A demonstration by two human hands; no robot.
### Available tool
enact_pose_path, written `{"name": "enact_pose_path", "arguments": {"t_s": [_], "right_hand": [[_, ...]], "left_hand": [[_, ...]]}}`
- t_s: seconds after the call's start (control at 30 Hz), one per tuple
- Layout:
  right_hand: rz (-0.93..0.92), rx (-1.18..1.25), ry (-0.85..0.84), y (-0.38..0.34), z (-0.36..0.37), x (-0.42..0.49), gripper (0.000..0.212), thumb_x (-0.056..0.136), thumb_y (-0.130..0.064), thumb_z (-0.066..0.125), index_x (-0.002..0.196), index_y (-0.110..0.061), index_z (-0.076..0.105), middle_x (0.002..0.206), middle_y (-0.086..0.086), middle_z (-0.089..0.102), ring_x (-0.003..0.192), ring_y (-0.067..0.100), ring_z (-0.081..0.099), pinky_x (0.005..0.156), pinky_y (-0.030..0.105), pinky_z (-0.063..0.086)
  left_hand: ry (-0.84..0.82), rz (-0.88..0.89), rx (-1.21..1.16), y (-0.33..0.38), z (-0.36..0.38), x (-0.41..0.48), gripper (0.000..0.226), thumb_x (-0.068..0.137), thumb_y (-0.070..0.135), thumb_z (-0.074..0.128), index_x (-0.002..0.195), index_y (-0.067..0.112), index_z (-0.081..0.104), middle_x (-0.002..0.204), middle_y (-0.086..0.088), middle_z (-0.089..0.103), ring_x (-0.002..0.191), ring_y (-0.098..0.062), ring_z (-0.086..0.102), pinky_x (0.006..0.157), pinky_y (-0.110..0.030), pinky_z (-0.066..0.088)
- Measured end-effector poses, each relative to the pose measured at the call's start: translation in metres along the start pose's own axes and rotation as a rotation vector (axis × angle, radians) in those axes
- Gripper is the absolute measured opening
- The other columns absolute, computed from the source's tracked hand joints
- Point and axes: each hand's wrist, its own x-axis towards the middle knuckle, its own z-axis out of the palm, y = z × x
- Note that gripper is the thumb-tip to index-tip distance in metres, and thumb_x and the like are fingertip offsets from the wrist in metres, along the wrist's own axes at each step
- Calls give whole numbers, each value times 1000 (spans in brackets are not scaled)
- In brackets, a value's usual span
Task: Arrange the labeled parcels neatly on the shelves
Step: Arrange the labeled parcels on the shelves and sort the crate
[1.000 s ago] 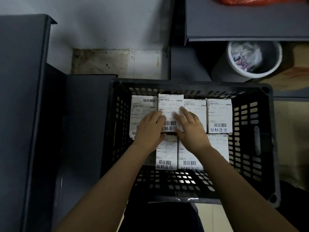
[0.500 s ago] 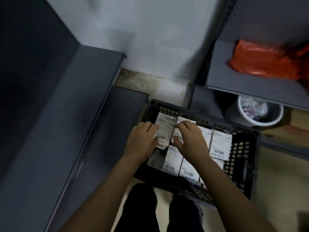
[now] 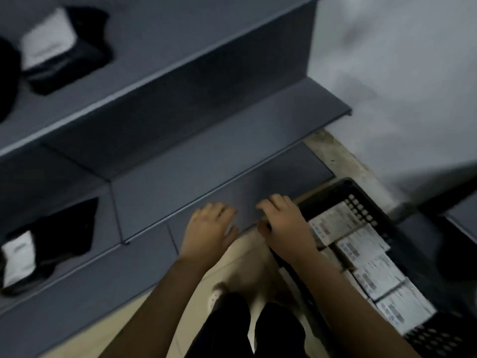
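This view is blurred. My left hand [image 3: 209,231] and my right hand [image 3: 284,226] hover side by side, fingers curled down, over the front edge of the low grey shelf [image 3: 206,177]. Bare shelf shows in the gap between them. A pale patch sits under my left thumb; I cannot tell whether it is a parcel. Nothing shows in my right hand. To the right, several white labeled parcels [image 3: 361,246] lie in rows inside the black plastic crate [image 3: 347,184] on the floor.
A black bag with a white label [image 3: 59,47] lies on the upper shelf, and another black labeled bag [image 3: 49,244] lies on the lower shelf at left. A white wall [image 3: 400,86] stands behind the crate. My legs and a shoe [image 3: 216,295] are on the beige floor.
The view has swung left from the crate to the shelves. Both hands have left the crate's parcels and moved over the low shelf's edge.
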Motion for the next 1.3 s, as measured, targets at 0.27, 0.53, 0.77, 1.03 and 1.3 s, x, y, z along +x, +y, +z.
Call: {"name": "enact_pose_path", "arguments": {"t_s": [0.27,0.53,0.77,1.03,1.3], "right_hand": [[-386,35,-223,-144,34,26,28,77,-15,74,103,-15,65,99,5,59,91,28,59,77,39,51],[-809,67,-329,-319,77,0,31,78,-18,74,107,-16,65,102,1,58,96,25,58,82,38,50],[-1012,150,-387,-470,119,-54,28,84,-18,68,112,-16,63,109,3,57,103,26,55,87,41,48],[-1183,224,-466,-613,173,-110,29,88,-19,65,116,-17,61,112,1,56,105,24,52,89,37,45],[-1316,246,-509,-727,234,-120,27,84,-18,67,111,-16,62,108,3,57,102,25,53,87,36,44]], "left_hand": [[195,-418,152,-64,-71,-123,29,86,38,51,102,18,64,94,-1,61,87,-24,56,72,-34,35],[322,-763,295,-107,-143,-292,27,85,36,62,105,18,64,95,1,60,87,-22,54,69,-33,37],[367,-984,353,-137,-199,-448,30,88,40,54,106,19,64,98,1,60,88,-24,57,72,-36,47],[358,-1165,436,-171,-248,-589,32,80,29,75,107,17,64,99,-1,61,88,-26,60,74,-35,48],[355,-1277,493,-230,-272,-663,33,80,26,75,109,15,62,102,-4,63,91,-28,61,74,-36,51]]}}
